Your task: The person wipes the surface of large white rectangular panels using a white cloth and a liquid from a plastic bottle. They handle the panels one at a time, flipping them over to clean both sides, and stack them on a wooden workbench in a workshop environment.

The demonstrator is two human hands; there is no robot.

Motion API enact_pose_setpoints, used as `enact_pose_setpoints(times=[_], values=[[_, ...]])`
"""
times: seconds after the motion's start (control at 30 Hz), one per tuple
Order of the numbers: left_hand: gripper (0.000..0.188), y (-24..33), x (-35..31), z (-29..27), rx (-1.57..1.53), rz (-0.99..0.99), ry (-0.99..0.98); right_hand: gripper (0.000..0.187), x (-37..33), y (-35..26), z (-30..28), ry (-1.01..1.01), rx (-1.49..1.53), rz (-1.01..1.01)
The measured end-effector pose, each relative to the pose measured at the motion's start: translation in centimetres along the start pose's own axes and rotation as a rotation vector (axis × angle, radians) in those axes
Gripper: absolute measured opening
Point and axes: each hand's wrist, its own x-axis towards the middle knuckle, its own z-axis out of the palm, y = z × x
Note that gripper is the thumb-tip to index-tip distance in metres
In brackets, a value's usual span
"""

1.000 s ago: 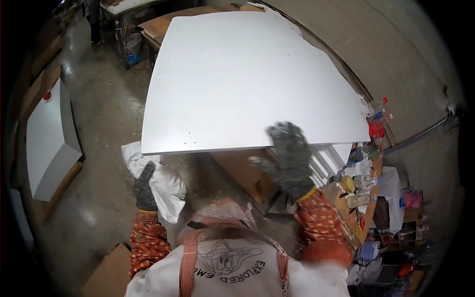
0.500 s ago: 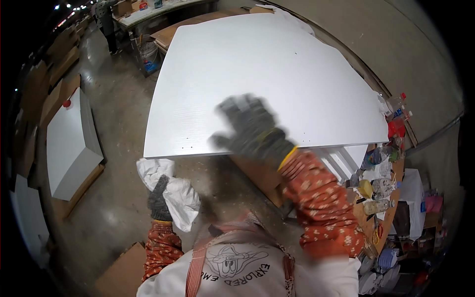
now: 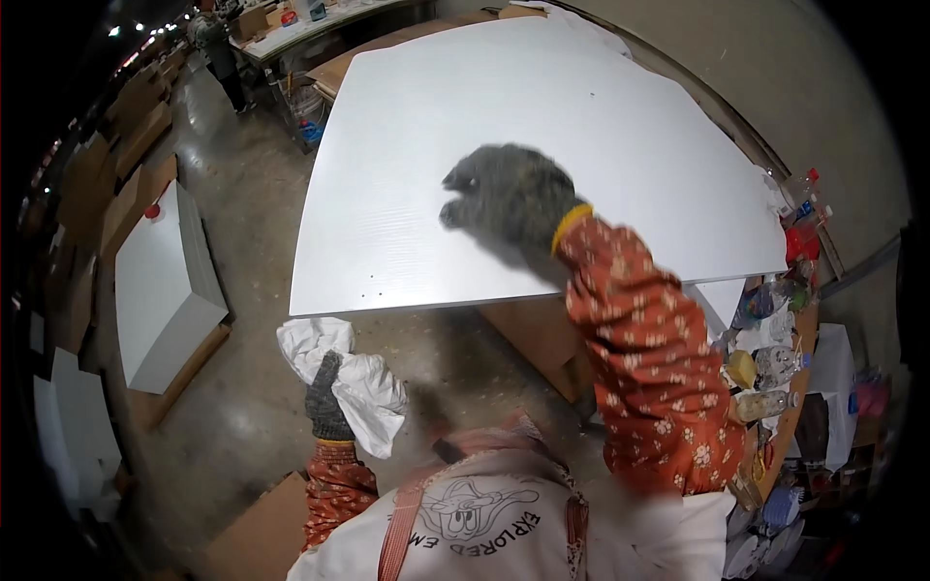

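A broad white panel point(image 3: 407, 165) with a few small dark holes near its front edge lies before me. Over its middle is my right hand point(image 3: 518, 194), in a dark grey knitted glove with a yellow cuff. Its fingers are bent and the thumb stands a little apart from them, with nothing visible between; whether the fingertips touch the panel I cannot tell. My left hand point(image 3: 327, 402), gloved alike, is closed around a crumpled white cloth point(image 3: 373, 402) just below the panel's front left corner. The folds of cloth hide part of its fingers.
Stacked white panels point(image 3: 165, 290) stand on the left, a small red object point(image 3: 152, 210) on top. Clear bottles point(image 3: 765, 405) and a yellow sponge point(image 3: 741, 368) crowd a wooden surface at right. A person point(image 3: 221, 58) stands far left by another table point(image 3: 320, 27).
My right hand has moved farther over the panel, and its spread fingers have bent inward. The left hand still grips the cloth. The whole view has shifted slightly.
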Motion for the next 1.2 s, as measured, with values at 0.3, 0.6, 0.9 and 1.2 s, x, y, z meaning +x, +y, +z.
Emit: enact_pose_setpoints(times=[0.3,0.6,0.9,1.2], values=[[0.028,-0.2,-0.2,1.5,-0.027,0.070,-0.011,0.036,5.4,-0.9,-3.4,-0.515,-0.224,0.084],[0.027,-0.3,0.4,0.4,-0.044,0.058,0.041,0.036,6.9,-1.2,-3.6,-0.651,-0.436,0.060],[0.030,-0.3,0.4,-0.4,-0.031,0.110,0.107,0.034,7.7,-1.0,-3.5,-0.616,-0.443,0.091],[0.036,-0.4,0.9,0.5,0.008,0.077,0.092,0.031,3.9,-4.6,-3.3,-0.523,-0.166,-0.031]])
